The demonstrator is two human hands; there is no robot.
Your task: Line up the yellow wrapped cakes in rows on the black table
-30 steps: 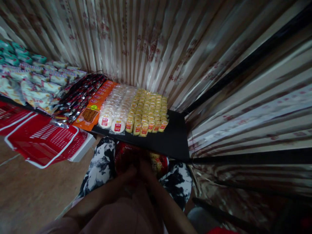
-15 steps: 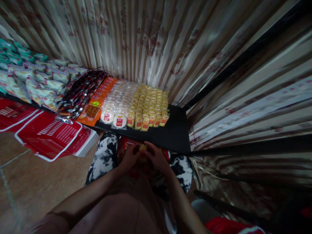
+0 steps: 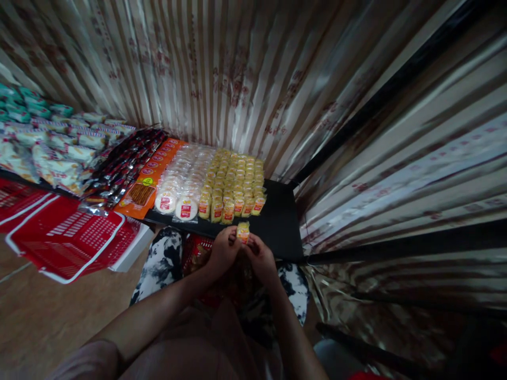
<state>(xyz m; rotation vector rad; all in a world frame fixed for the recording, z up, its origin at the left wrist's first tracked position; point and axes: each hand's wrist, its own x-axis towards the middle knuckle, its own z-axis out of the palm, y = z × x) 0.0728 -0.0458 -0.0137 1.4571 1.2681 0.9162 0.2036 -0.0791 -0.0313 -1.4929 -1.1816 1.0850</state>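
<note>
Between both hands, over the front edge of the black shelf (image 3: pixel 277 221), is a small yellow wrapped snack (image 3: pixel 243 232) with a red-and-white label. My left hand (image 3: pixel 225 250) pinches it from the left, and my right hand (image 3: pixel 260 257) grips its right lower side. Just beyond stand rows of matching yellow wrapped snacks (image 3: pixel 233 184). To their left lie rows of round white wrapped crackers (image 3: pixel 186 208). Under my hands, between my knees, a red basket (image 3: pixel 198 245) shows in part; its contents are too dark to name.
Farther left on the shelf are orange snack packs (image 3: pixel 137 198), dark shiny packets (image 3: pixel 119 163), white packets (image 3: pixel 59 158) and green packets (image 3: pixel 27 103). Red baskets with white handles (image 3: pixel 75 237) sit below at left. A striped curtain (image 3: pixel 222 68) and black metal bars (image 3: pixel 380 100) bound the shelf.
Both hands have risen forward from the basket to the shelf's front edge, bringing the yellow snack along. The view has shifted slightly, so the shelf appears lower and farther left.
</note>
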